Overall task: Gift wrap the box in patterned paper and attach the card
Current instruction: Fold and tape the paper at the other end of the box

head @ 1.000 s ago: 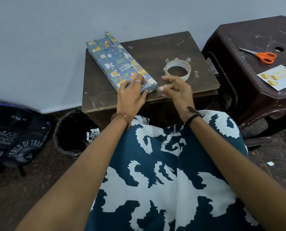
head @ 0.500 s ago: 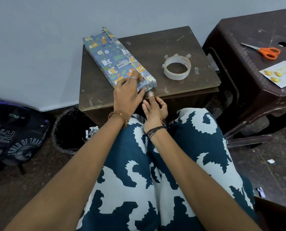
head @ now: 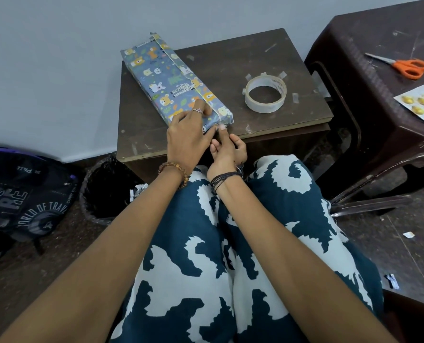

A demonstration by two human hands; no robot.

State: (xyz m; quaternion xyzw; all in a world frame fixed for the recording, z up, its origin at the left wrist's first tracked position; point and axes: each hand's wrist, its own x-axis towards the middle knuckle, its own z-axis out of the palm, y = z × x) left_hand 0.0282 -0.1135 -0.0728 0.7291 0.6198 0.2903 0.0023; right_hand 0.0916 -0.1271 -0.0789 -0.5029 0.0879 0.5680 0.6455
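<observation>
A long box wrapped in blue animal-print paper lies diagonally on the small brown table. My left hand rests flat on the box's near end, fingers spread on its top. My right hand is below the table edge, with one fingertip pressed against the box's near end flap. Whether a piece of tape is under that finger, I cannot tell. A roll of clear tape lies to the right of the box. The white card with gold shapes lies on the brown plastic stool at right.
Orange-handled scissors lie on the stool behind the card. Small tape strips stick to the table around the roll. A black bin and a dark backpack sit on the floor at left. My patterned lap fills the foreground.
My right hand came from beside the tape roll down to the box's near end and now presses a fingertip on the end flap. My left hand stayed on the box.
</observation>
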